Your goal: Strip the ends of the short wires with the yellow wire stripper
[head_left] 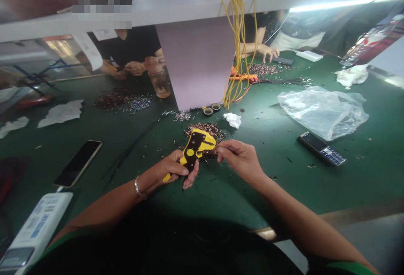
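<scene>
A yellow and black wire stripper [193, 149] is held in my left hand [176, 167], its jaws pointing up and to the right. My right hand [240, 157] is just right of those jaws, thumb and forefinger pinched at the jaw tip; what they pinch is too small to make out. Behind and under the tool lies a pile of short copper-coloured pieces [212, 131] on the green table [271, 195]. A crumpled white tissue [232, 120] and two small black rings [208, 111] sit beyond the pile.
A phone [78, 163] and a white power bank [39, 224] lie left. At right are a keypad phone [322, 149] and a clear plastic bag [325, 111]. Yellow wires [236, 22] hang beside an upright panel [197, 60]. Two people's hands show across the table, near a jar [159, 82].
</scene>
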A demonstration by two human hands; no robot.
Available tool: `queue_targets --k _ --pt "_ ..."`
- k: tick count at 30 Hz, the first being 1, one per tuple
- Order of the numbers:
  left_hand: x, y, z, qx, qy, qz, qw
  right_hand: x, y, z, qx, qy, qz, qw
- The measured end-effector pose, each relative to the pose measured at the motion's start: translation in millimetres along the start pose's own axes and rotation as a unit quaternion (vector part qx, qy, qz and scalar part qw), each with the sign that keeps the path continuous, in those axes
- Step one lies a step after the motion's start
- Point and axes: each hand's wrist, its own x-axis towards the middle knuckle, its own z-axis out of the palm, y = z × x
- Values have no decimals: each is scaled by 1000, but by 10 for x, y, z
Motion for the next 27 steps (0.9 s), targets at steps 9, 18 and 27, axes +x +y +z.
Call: queue_targets --k 9,18,27 --pt "-15 -26 5 -17 4 20 1000 8 22 1 93 -8 45 995" --pt "-38 -34 22 -19 18 8 1000 17 51 10 122 -13 60 991" --pt "-34 -47 91 -40 46 -7 998 -16 106 45 145 -11 75 987"
